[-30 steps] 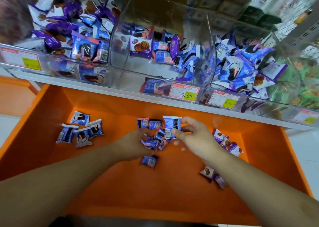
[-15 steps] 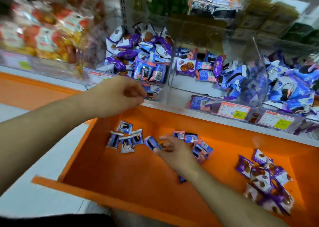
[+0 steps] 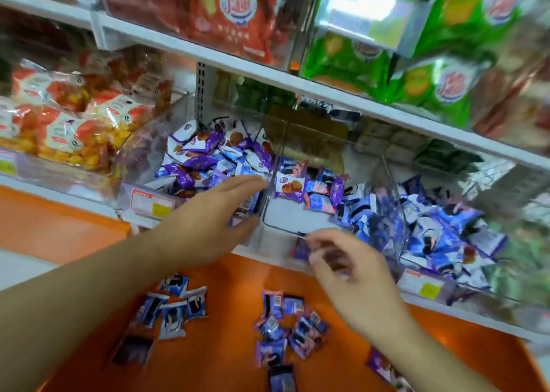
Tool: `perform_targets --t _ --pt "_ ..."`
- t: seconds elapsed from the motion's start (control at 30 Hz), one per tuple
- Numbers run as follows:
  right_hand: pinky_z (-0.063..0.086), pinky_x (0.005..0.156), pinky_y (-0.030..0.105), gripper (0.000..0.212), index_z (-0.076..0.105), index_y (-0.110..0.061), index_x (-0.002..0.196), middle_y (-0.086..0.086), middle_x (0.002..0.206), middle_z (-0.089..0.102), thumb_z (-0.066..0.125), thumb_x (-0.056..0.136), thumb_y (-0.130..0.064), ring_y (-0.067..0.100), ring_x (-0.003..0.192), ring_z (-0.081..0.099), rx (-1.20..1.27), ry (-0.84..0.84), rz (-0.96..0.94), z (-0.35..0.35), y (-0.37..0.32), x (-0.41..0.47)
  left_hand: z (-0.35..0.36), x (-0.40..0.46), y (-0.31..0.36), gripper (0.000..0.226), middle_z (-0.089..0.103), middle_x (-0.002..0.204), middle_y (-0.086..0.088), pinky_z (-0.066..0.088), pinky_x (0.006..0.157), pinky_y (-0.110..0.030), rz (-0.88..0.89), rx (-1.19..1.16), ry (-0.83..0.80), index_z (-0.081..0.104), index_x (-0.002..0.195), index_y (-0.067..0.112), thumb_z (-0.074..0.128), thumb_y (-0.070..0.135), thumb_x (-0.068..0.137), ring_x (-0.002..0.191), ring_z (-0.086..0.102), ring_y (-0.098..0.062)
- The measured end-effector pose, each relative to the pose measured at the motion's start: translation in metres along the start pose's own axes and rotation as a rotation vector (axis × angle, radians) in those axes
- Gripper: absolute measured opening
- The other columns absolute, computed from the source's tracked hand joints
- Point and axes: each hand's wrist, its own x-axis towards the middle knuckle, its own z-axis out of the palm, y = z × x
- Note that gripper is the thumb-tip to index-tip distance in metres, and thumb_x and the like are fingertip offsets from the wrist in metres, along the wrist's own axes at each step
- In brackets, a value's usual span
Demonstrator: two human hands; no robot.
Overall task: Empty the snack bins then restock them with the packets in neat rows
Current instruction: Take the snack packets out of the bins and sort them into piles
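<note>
Left hand [image 3: 208, 216], fingers straight and empty, reaches mid-frame into the left bin [image 3: 190, 165], likely to scoop packets out; right hand [image 3: 342, 272], lower centre, too blurred to judge grip.

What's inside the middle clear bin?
The middle clear bin holds snack packets piled toward its right; the front-left floor shows bare. The right hand covers its front edge.

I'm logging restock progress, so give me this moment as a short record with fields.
left hand: fingers straight, reaching toward the left bin
right hand: blurred, at the middle bin front; grip unclear
middle bin: partly emptied, bare floor at front
orange tray: holds loose packets in small groups
rows: none yet
</note>
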Motion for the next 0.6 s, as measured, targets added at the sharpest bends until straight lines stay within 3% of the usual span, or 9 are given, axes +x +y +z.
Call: perform_targets --t 0.1,0.2,0.3,0.37,0.47,0.6 --pt "0.053 0.092 0.029 0.031 0.062 -0.037 0.121 -0.020 0.115 0.063 0.073 0.094 -0.024 0.002 0.105 0.061 -0.215 0.083 -0.025 -0.031 0.002 0.052 0.010 0.009 0.000 0.069 -0.001 0.162 0.038 0.022 0.122 -0.024 -0.042 0.038 -0.074 0.007 0.162 0.051 0.047 0.050 0.106 0.141 0.008 0.014" --pt "0.037 0.106 0.025 0.082 0.041 -0.028 0.151 -0.001 0.144 0.047 0.084 0.084 -0.045 0.019 0.134 0.049 -0.444 -0.047 0.089 -0.039 0.025 0.115 0.014 0.013 -0.003 0.071 -0.006 0.158 0.043 0.022 0.116 -0.018 -0.050 0.028 -0.065 -0.001 0.159 0.057 0.046 0.052 0.105 0.145 0.010 0.012" --pt "0.031 0.124 0.039 0.135 0.016 -0.038 0.162 0.009 0.165 0.025 0.091 0.055 -0.074 0.033 0.153 0.028 -0.559 -0.206 0.227 -0.030 0.059 0.170 0.012 0.015 -0.005 0.074 -0.009 0.153 0.053 0.018 0.113 -0.013 -0.024 -0.018 -0.052 -0.007 0.154 0.066 0.047 0.052 0.104 0.143 0.002 0.018" --pt "0.025 0.128 0.047 0.153 0.003 -0.042 0.165 0.010 0.172 0.011 0.091 0.045 -0.079 0.037 0.158 0.015 -0.655 -0.309 0.302 -0.023 0.075 0.200 0.013 0.016 -0.005 0.075 -0.011 0.151 0.056 0.019 0.113 -0.012 -0.010 -0.037 -0.076 -0.008 0.152 0.067 0.047 0.053 0.104 0.143 0.004 0.019" --pt "0.029 0.126 0.047 0.159 -0.005 -0.037 0.166 0.014 0.174 0.007 0.096 0.048 -0.071 0.039 0.158 0.019 -0.745 -0.435 0.380 -0.013 0.084 0.226 0.018 0.017 -0.009 0.075 -0.016 0.152 0.054 0.025 0.116 -0.015 0.012 -0.047 -0.090 -0.007 0.153 0.066 0.048 0.051 0.105 0.144 0.011 0.018" --pt "0.040 0.118 0.051 0.153 0.010 -0.050 0.158 0.012 0.162 0.033 0.085 0.028 -0.081 0.037 0.143 0.044 -0.787 -0.377 0.280 -0.004 0.108 0.236 0.023 0.019 -0.011 0.073 -0.014 0.153 0.054 0.020 0.114 -0.010 0.014 -0.039 -0.054 -0.004 0.154 0.065 0.047 0.051 0.104 0.144 0.009 0.020"
